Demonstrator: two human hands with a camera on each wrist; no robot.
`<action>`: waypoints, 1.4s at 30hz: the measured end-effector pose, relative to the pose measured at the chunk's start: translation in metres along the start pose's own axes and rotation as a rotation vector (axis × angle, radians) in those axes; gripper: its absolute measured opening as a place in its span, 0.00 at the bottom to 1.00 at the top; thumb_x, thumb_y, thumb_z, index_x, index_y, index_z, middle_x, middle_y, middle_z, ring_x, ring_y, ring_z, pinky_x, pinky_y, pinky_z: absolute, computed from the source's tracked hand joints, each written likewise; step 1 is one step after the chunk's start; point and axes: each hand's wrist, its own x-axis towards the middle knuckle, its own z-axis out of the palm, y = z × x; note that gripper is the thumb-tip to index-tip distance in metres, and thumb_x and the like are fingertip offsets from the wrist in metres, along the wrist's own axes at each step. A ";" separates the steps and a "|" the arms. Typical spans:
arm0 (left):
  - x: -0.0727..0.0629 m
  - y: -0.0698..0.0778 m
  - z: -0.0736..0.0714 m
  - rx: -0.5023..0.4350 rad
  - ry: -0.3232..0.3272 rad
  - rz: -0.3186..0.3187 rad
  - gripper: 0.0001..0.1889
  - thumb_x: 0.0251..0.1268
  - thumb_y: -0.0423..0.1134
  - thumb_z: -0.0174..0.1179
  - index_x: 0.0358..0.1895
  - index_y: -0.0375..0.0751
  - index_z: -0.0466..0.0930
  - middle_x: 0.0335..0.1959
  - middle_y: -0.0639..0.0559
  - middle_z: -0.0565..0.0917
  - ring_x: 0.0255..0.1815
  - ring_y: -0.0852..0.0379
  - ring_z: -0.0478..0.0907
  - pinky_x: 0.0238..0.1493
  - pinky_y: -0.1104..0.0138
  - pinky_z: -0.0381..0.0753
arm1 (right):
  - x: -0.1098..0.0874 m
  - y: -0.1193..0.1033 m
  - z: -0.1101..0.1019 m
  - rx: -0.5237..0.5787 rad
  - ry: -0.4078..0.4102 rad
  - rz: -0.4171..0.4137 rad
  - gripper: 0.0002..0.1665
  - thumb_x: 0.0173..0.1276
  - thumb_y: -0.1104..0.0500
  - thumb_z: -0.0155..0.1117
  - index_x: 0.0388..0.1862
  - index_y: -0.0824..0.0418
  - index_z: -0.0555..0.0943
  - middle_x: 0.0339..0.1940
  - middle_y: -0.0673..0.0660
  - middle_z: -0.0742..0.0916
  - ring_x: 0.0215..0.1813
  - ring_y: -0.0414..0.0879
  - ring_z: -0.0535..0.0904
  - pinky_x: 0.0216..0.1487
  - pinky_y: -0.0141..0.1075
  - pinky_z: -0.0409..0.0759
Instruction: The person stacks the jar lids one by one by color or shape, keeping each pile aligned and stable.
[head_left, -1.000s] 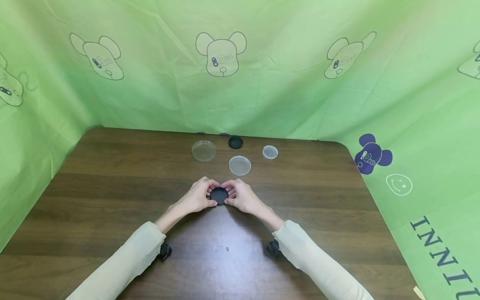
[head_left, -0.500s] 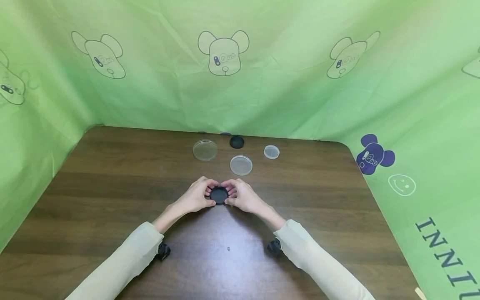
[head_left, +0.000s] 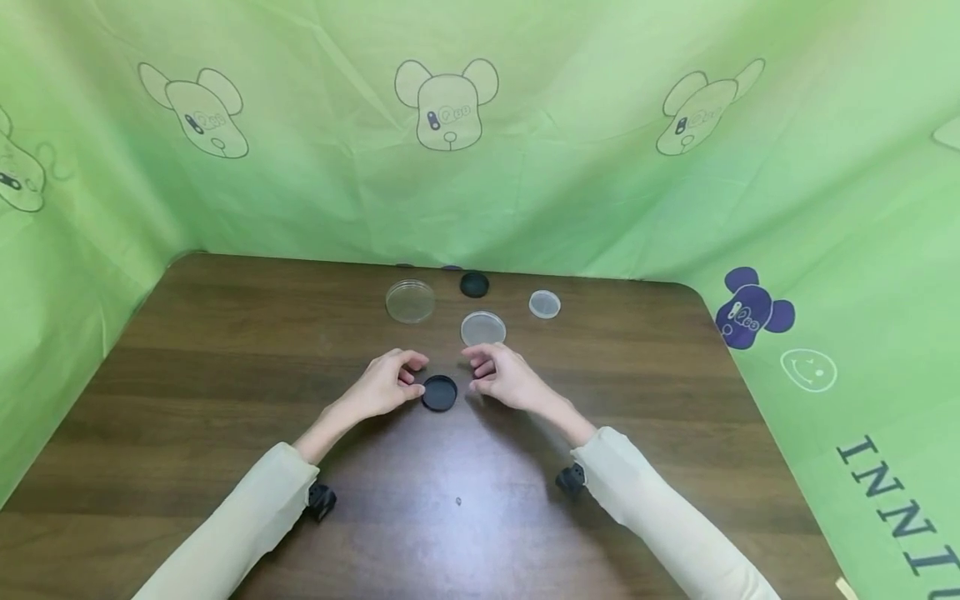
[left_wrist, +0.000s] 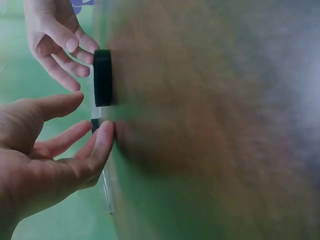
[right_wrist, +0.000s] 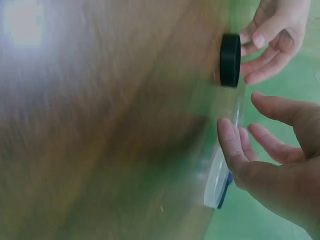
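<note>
A shallow round black lid (head_left: 439, 393) lies on the wooden table with its hollow side up. My left hand (head_left: 381, 385) is just left of it, thumb tip right at the rim, fingers loosely bent. On the other side, my right hand (head_left: 510, 379) is apart from the lid, its fingers relaxed and holding nothing. Both wrist views show the black lid (left_wrist: 103, 77) edge-on between the two hands. Just beyond the right fingertips lies a clear round lid (head_left: 483, 328).
Farther back are a larger clear round dish (head_left: 410, 302), a second black round piece (head_left: 474, 284) and a small clear lid (head_left: 544, 304). A green printed cloth (head_left: 450, 200) hangs behind the table (head_left: 225, 375) and at its sides.
Both hands held the black lid at its sides; they have let go and moved apart, the right hand farther and toward the clear lid. The black lid stays on the table.
</note>
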 end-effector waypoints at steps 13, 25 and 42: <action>0.053 0.013 -0.009 -0.049 0.016 -0.054 0.22 0.59 0.29 0.64 0.57 0.29 0.75 0.50 0.35 0.80 0.45 0.45 0.80 0.47 0.59 0.80 | 0.031 0.015 -0.043 -0.023 0.072 -0.019 0.29 0.57 0.73 0.68 0.59 0.71 0.75 0.47 0.68 0.80 0.47 0.57 0.81 0.51 0.42 0.80; 0.115 0.025 -0.017 -0.248 -0.066 -0.238 0.24 0.64 0.31 0.61 0.64 0.32 0.70 0.57 0.35 0.75 0.52 0.44 0.76 0.51 0.60 0.77 | 0.075 0.019 -0.070 -0.004 0.106 0.088 0.32 0.61 0.73 0.64 0.64 0.74 0.69 0.54 0.72 0.79 0.55 0.62 0.78 0.57 0.45 0.76; 0.181 0.015 0.004 -0.044 0.096 -0.303 0.29 0.55 0.25 0.63 0.63 0.33 0.69 0.57 0.36 0.74 0.60 0.43 0.69 0.61 0.59 0.69 | 0.119 0.046 -0.068 -0.051 0.117 0.198 0.32 0.62 0.72 0.64 0.66 0.72 0.69 0.60 0.70 0.77 0.58 0.60 0.77 0.59 0.42 0.75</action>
